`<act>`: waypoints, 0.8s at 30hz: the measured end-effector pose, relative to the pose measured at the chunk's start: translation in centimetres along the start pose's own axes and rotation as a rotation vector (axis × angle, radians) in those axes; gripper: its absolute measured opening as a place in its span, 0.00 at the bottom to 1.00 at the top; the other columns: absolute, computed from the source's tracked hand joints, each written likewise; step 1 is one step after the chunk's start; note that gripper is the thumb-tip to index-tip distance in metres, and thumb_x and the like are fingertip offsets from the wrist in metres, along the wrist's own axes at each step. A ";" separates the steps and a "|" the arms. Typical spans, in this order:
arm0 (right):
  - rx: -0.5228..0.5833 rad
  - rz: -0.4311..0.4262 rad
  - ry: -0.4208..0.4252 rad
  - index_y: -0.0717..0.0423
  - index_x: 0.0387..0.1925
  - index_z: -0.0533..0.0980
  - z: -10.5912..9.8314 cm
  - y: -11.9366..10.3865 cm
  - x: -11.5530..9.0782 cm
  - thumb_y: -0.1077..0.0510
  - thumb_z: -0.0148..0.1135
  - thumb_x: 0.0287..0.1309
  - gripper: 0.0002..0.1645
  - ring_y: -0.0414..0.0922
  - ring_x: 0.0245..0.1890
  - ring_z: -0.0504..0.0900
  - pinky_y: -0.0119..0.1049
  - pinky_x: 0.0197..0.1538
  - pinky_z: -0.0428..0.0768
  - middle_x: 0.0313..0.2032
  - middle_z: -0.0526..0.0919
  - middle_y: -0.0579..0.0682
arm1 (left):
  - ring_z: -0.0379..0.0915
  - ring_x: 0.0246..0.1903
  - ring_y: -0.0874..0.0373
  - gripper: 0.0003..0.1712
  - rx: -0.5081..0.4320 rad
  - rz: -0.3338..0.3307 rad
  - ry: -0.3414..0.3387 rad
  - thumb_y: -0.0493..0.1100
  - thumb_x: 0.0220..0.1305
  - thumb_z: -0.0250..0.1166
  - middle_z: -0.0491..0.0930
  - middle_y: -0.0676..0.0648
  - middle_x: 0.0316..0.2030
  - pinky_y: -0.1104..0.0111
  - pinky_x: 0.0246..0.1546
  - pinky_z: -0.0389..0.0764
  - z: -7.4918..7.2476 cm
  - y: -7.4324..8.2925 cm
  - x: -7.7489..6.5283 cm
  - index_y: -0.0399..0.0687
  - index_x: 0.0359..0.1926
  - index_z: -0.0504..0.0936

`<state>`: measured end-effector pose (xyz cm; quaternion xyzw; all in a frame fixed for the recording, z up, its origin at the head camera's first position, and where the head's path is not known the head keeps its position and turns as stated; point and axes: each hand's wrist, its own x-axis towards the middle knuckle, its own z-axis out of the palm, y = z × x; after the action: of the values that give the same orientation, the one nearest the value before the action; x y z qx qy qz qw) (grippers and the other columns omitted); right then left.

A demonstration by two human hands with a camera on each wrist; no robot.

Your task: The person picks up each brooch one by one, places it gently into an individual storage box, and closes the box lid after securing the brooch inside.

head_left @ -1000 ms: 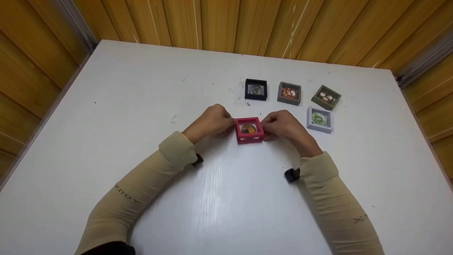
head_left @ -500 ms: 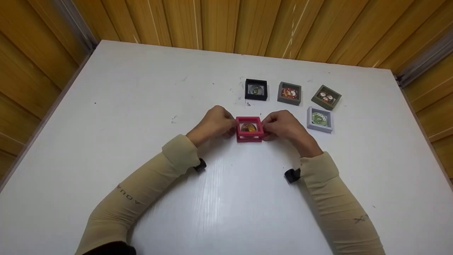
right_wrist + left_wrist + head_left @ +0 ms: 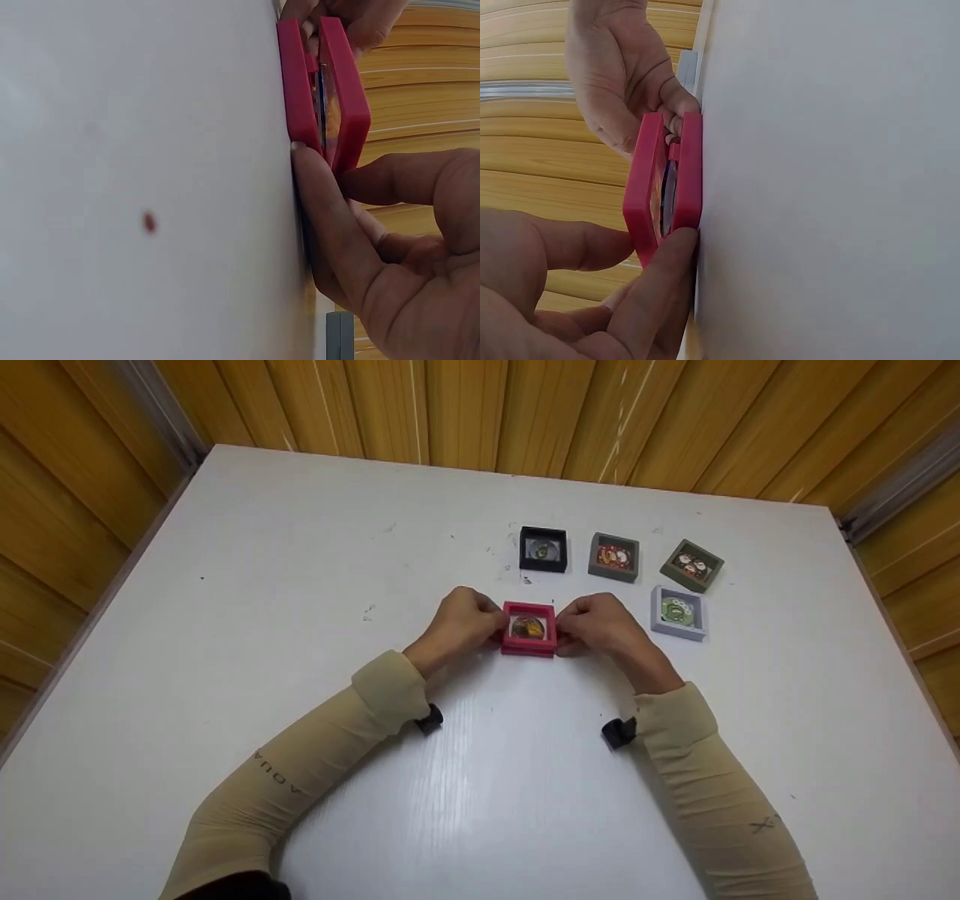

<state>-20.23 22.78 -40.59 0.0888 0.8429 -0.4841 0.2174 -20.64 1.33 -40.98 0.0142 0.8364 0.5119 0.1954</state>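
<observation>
A pink-red square display case (image 3: 529, 644) sits on the white table between my hands. Its two frame halves are parted like a wedge, hinged at the far side. A round coin-like disc (image 3: 527, 628) with yellow and dark colours shows in the clear window. At the left side, thumb and fingers of my left hand (image 3: 466, 622) pinch the case. My right hand (image 3: 600, 624) pinches the opposite side. In the left wrist view, the upper half (image 3: 643, 176) leans over the lower half (image 3: 691, 169), with a fingertip at the lower half's corner.
Several similar cases lie toward the back right: a black one (image 3: 543, 568), a grey one (image 3: 613, 576), an olive one (image 3: 684, 580) and a pale lilac one (image 3: 676, 633) near my right hand. Wood-look panels (image 3: 465, 412) border the table's back edge.
The gap between the pink-red case's halves has narrowed at the near side. The case has shifted slightly away from me, and my left hand slightly rightward. My right hand has stayed about still.
</observation>
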 end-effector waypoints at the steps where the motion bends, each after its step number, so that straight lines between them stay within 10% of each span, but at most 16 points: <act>1: 0.015 0.004 -0.002 0.67 0.42 0.78 0.0 0.0 0.0 0.60 0.55 0.65 0.13 0.43 0.27 0.85 0.36 0.37 0.83 0.36 0.83 0.58 | 0.81 0.33 0.55 0.09 0.001 0.001 0.003 0.41 0.63 0.64 0.84 0.44 0.33 0.68 0.31 0.81 0.0 0.0 0.0 0.39 0.38 0.84; 24: 0.070 0.027 -0.014 0.66 0.44 0.78 0.0 -0.1 -0.3 0.57 0.61 0.62 0.16 0.43 0.28 0.84 0.35 0.38 0.83 0.40 0.83 0.59 | 0.81 0.30 0.58 0.08 -0.053 0.030 0.016 0.38 0.60 0.65 0.82 0.45 0.34 0.68 0.30 0.82 0.3 -0.5 0.2 0.37 0.37 0.85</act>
<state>-19.97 22.78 -40.37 0.1042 0.8226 -0.5110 0.2265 -20.65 1.37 -41.60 0.0173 0.8239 0.5367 0.1811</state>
